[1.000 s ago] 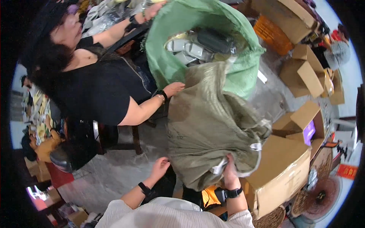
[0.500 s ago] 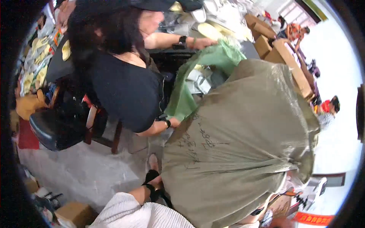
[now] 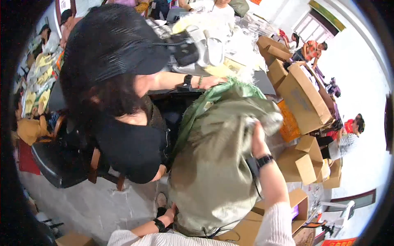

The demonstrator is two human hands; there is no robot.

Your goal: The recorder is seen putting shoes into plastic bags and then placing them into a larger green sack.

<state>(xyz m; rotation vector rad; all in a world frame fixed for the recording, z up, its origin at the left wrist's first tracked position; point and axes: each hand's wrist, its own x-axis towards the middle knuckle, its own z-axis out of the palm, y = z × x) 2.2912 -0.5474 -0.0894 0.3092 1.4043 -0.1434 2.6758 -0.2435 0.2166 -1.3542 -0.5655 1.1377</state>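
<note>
Brown cardboard boxes (image 3: 301, 100) stacked right; olive sack (image 3: 213, 172) centre.

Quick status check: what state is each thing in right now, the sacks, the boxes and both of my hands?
Olive sack: lifted, tipped mouth-first toward the green sack.
Green sack: mouth held up by a co-worker's hand.
Left hand: under the olive sack's bottom, supporting it.
Right hand: gripping bunched fabric near the olive sack's top.
Cardboard boxes: open, flaps up.

Grey concrete floor (image 3: 94, 209), stacked cardboard boxes (image 3: 301, 100), black chair (image 3: 61, 162), white walls
</note>
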